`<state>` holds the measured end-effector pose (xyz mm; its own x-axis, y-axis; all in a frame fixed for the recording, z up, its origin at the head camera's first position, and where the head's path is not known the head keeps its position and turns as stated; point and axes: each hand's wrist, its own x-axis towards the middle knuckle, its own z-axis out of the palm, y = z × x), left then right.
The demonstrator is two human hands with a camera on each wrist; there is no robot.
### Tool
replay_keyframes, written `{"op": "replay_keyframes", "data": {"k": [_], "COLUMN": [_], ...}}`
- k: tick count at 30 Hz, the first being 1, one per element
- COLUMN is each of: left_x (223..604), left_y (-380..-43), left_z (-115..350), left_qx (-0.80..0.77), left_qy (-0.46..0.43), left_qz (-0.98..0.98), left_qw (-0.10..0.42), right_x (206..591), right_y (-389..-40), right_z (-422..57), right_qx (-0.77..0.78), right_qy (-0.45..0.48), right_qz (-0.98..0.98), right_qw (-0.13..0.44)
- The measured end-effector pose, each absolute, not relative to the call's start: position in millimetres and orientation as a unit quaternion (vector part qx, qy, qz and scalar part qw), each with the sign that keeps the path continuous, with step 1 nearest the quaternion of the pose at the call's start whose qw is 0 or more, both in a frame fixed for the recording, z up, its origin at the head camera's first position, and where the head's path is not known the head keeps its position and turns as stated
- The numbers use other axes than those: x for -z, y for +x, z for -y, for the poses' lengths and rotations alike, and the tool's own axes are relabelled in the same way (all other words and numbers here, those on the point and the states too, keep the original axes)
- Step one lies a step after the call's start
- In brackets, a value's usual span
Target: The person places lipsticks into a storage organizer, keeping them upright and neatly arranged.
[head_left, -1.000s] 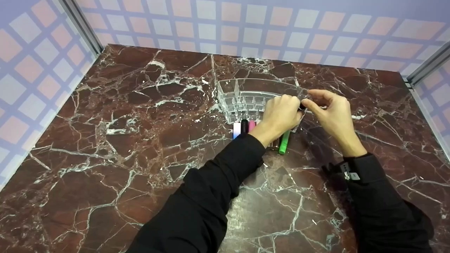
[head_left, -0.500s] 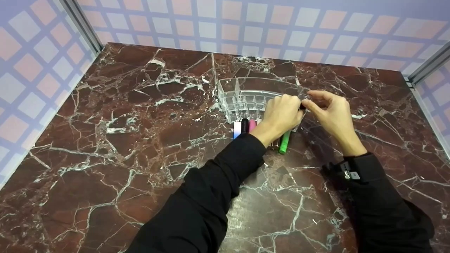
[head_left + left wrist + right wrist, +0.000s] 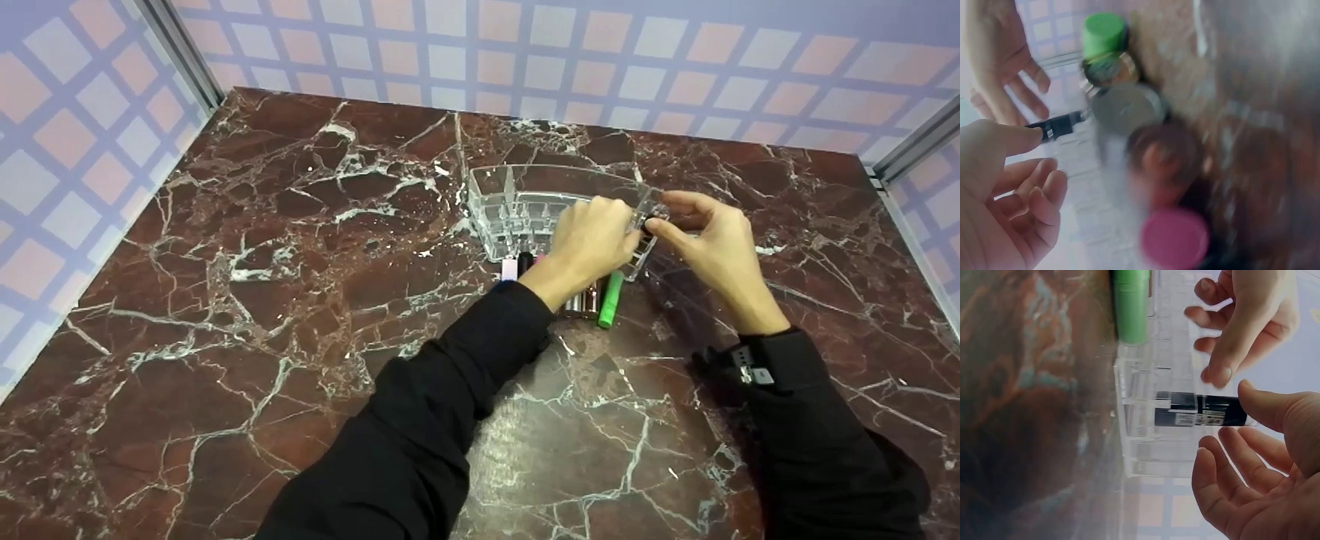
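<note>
A clear acrylic organizer (image 3: pixel 491 225) with small compartments sits toward the back of the table. In its right end compartment stands a black lipstick tube (image 3: pixel 1202 409) with a barcode label. My right hand (image 3: pixel 716 244) pinches the upper end of this tube between thumb and fingertips. Just left of it, my left hand (image 3: pixel 592 236) is over the organizer, its fingers loosely bent and holding nothing; the right wrist view shows a gap between its fingertips and the tube. The left hand hides the middle of the organizer in the head view.
Along the organizer's front edge stand several tubes: a green one (image 3: pixel 610 300), a pink-capped one (image 3: pixel 1175 239), a grey-topped one (image 3: pixel 1127 109) and a white-and-blue one (image 3: pixel 510 268). The left sleeve partly covers the row. Patterned panels (image 3: pixel 495 60) wall in the marble-patterned table (image 3: pixel 187 360).
My left hand has drawn slightly left, away from the black lipstick tube, and more of the organizer's right end shows. My right hand has stayed almost still on the tube.
</note>
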<state>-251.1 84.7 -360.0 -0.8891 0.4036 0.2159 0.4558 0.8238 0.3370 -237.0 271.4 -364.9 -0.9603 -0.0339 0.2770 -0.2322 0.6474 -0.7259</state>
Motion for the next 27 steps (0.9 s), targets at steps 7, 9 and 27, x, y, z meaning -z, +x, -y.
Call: {"op": "replay_keyframes", "data": {"k": [7,9,27], "left_x": [334,328,341], "left_y": [-248,-248,-232], "left_z": [-50,-38,47], "left_qx": [0.243,0.259,0.249], "left_qy": [-0.212,-0.207,-0.146], "left_qz": [0.946,0.943,0.957], "left_qw": [0.023,0.022,0.016], "right_x": [348,345,332], "right_y": [-225,-222,-212], "right_z": [-267,-264,-218], "right_qx": [-0.411,-0.412,-0.387], "right_qy": [0.089,0.098,0.188], "right_qz": [0.890,0.885,0.890], "right_qw": [0.176,0.194,0.150]}}
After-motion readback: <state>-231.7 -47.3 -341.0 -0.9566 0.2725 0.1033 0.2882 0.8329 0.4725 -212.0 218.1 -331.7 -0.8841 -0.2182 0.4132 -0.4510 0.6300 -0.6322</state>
